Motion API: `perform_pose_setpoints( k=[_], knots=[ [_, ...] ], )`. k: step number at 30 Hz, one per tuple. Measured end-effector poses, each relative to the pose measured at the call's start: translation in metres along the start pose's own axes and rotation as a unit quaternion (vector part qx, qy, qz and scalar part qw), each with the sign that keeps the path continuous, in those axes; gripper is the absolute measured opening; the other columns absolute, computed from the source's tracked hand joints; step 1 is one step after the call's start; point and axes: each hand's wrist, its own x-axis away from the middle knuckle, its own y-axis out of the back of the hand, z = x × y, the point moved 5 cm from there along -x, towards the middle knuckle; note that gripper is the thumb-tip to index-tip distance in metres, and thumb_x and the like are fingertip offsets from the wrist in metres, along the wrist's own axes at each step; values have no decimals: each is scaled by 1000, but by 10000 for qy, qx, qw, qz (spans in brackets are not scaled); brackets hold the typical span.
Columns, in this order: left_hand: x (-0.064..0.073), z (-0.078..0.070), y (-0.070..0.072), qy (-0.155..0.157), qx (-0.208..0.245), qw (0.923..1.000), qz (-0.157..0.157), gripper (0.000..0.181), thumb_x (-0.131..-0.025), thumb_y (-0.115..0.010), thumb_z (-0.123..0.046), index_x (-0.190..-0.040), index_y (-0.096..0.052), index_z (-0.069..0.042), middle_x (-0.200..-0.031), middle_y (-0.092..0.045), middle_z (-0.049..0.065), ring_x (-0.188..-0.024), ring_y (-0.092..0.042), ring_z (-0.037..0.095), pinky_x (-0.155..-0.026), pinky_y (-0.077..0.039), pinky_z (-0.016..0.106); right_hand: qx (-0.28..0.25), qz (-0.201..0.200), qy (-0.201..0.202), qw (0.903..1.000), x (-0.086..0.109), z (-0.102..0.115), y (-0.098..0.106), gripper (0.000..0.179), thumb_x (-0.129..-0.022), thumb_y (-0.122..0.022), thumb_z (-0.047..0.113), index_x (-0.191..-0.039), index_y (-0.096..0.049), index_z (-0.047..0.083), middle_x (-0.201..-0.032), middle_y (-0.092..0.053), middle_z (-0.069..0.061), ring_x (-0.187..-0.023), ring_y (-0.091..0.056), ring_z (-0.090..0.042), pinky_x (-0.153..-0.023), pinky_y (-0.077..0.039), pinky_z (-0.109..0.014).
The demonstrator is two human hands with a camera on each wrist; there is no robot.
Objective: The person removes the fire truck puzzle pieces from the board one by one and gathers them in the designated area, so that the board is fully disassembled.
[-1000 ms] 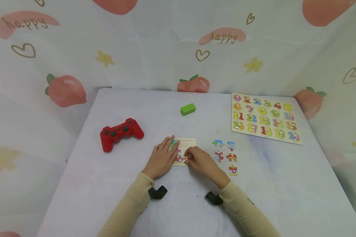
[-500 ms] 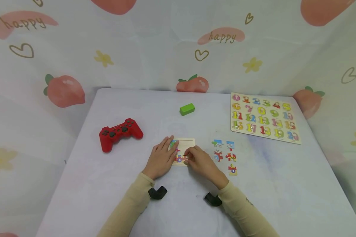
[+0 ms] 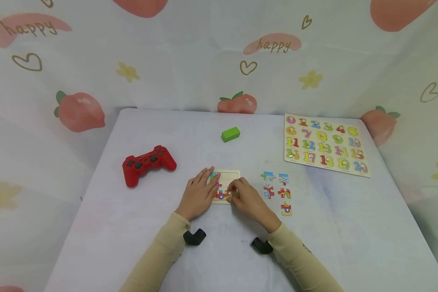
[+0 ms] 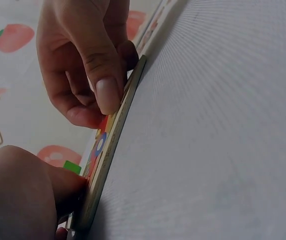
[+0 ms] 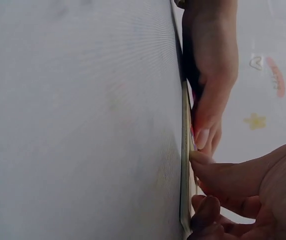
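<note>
A small wooden jigsaw puzzle tray (image 3: 235, 173) lies on the table, partly filled with red, blue and green pieces along its left and lower parts. My left hand (image 3: 198, 195) rests over the tray's left side, its fingers extended across the pieces. At the tray's lower right, my right hand (image 3: 250, 201) pinches a red and yellow puzzle piece (image 4: 104, 121) with thumb and bent forefinger, low against the tray. Much of that piece is hidden by the fingers. Several loose puzzle pieces, among them a wheel piece (image 3: 286, 209) and an arched piece (image 3: 285, 194), lie right of the tray.
A red game controller (image 3: 149, 163) lies to the left. Behind the tray is a green block (image 3: 230, 134). A number puzzle board (image 3: 326, 146) lies at the back right, and a printed cloth (image 3: 190, 52) hangs behind the table (image 3: 190, 129).
The right fingertips shift very slightly upward over the piece at the tray's lower right. The left hand, tray and loose pieces stay in place.
</note>
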Motion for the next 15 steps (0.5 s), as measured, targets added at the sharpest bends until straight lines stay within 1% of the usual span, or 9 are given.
perform_pose_setpoints(
  k=[4, 9, 12, 15],
  knots=[
    [0, 0, 0, -46, -30, 10000, -71, 47, -101, -40, -36, -146, -41, -21, -156, -30, 4, -143, -24, 24, -105, -32, 49, -96, -35, 2, 9999, -1, 0, 0, 24, -82, -75, 9, -96, -56, 8, -87, -54, -1, -72, -46, -12, -64, -43, -25],
    [0, 0, 2, -60, 16, 9999, -127, 47, -101, -41, -35, -146, -43, -21, -155, -31, 4, -143, -25, 24, -105, -32, 49, -441, 7, -162, 9989, -2, 1, 2, 17, -85, -72, 9, -92, -57, 10, -79, -60, 3, -67, -51, -10, -61, -45, -23],
    [0, 0, 2, -65, 73, 9999, -129, 47, -101, -42, -35, -146, -43, -21, -155, -32, 4, -143, -25, 24, -105, -32, 49, -722, 87, -286, 9969, -1, -3, 6, 13, -87, -69, 11, -92, -58, 10, -79, -64, 3, -66, -52, -9, -60, -45, -22],
    [0, 1, 2, -40, 112, 9999, -93, 47, -101, -41, -36, -147, -41, -22, -156, -31, 4, -144, -24, 24, -105, -31, 49, -924, 118, -408, 9948, 1, -11, 15, 10, -89, -67, 12, -94, -59, 10, -82, -65, 1, -67, -53, -10, -59, -45, -23]
  ],
)
